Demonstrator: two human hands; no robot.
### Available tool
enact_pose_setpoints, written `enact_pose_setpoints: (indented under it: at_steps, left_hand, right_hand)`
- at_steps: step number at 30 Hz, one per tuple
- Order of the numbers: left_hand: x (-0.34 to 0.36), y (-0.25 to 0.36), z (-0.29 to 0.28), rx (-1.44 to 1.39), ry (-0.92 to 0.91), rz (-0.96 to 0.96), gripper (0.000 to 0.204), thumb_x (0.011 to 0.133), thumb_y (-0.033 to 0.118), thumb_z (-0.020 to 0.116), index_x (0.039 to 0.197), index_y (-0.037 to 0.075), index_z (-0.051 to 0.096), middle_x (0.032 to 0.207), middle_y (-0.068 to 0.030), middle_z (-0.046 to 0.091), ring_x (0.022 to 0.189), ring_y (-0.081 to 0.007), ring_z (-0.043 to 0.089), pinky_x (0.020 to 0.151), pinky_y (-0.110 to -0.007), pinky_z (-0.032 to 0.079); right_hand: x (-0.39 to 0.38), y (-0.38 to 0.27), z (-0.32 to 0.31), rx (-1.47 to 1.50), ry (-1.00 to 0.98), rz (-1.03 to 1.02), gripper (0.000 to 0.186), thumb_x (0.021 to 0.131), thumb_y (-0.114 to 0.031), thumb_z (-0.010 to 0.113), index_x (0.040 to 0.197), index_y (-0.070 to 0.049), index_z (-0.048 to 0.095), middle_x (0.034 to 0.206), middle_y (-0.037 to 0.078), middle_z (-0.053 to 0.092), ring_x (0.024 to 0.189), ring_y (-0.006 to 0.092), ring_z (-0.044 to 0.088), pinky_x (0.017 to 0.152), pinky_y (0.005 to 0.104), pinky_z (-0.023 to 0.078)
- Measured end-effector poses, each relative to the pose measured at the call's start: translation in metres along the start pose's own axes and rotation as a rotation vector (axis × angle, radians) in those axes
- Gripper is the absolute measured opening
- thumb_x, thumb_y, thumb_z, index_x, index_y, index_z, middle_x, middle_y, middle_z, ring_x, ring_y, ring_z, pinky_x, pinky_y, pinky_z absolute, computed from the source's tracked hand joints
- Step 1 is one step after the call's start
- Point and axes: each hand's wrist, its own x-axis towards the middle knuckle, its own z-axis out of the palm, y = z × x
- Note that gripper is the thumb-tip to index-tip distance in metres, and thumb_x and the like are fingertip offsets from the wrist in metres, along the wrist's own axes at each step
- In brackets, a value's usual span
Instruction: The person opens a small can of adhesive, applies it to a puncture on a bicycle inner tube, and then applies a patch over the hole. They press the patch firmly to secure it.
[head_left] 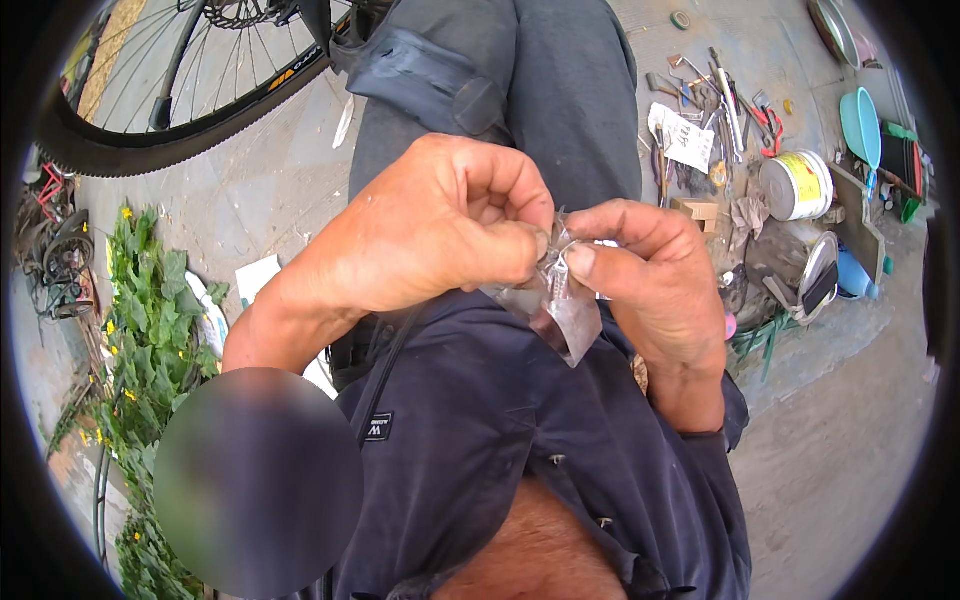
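Note:
A small clear plastic bag (573,328) hangs in front of my lap, pinched at its top between my two hands. My left hand (420,225) is closed, thumb and curled fingertips pressing the bag's upper left edge. From the other side, my right hand (655,275) grips it between thumb and forefinger. Its lower corner points down toward my dark jacket (450,430). Something shiny and ribbed shows near the pinched part; whether it is creased plastic or a small metal part inside, I cannot tell.
A bicycle wheel (215,135) stands at the far left. Leafy plants with yellow flowers (150,320) grow along the left. Hand tools (728,105), a white bucket (795,187), a cardboard box (695,212) and a turquoise basin (860,128) lie on the ground at right.

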Motion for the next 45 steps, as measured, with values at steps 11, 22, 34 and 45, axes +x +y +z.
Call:
enact_pose_setpoints:
  at_steps: [11, 22, 34, 45]
  left_hand:
    - [-0.005, -0.007, -0.006, -0.13, 0.094, 0.123, 0.008, 0.084, 0.001, 0.07, 0.09, -0.001, 0.066, 0.07, -0.0023, 0.062, 0.05, -0.0054, 0.05, 0.044, -0.02, 0.035]
    - [-0.003, -0.036, 0.003, -0.109, 0.101, 0.186, 0.036, 0.101, 0.031, 0.055, 0.111, -0.002, 0.066, 0.085, -0.0061, 0.065, 0.059, -0.0057, 0.058, 0.047, -0.017, 0.036]
    - [0.0, -0.03, -0.005, -0.025, 0.004, 0.249, 0.018, 0.095, 0.02, 0.066, 0.096, 0.002, 0.068, 0.077, -0.0012, 0.065, 0.059, -0.0058, 0.06, 0.047, -0.019, 0.035]
    - [0.009, -0.021, -0.017, 0.073, -0.223, 0.148, 0.024, 0.095, 0.026, 0.067, 0.091, 0.003, 0.068, 0.073, 0.0024, 0.061, 0.06, -0.0034, 0.055, 0.051, -0.019, 0.042]
  right_hand:
    - [0.0, 0.002, -0.002, 0.056, 0.045, -0.013, 0.021, 0.089, 0.0, 0.066, 0.109, 0.008, 0.066, 0.09, 0.012, 0.072, 0.078, 0.0144, 0.069, 0.073, 0.0276, 0.056]
    - [-0.001, 0.009, -0.005, 0.095, 0.019, -0.073, 0.02, 0.09, 0.0, 0.066, 0.11, 0.005, 0.067, 0.093, 0.011, 0.072, 0.08, 0.0132, 0.068, 0.074, 0.0271, 0.055]
    - [-0.002, 0.004, -0.003, -0.073, -0.04, -0.09, 0.014, 0.089, 0.001, 0.067, 0.103, 0.004, 0.068, 0.088, 0.007, 0.07, 0.076, 0.0109, 0.064, 0.069, 0.0253, 0.051]
    - [-0.001, -0.001, -0.009, -0.239, -0.115, -0.032, 0.009, 0.088, 0.0, 0.069, 0.096, 0.004, 0.068, 0.079, 0.004, 0.068, 0.071, 0.0074, 0.061, 0.064, 0.022, 0.047]
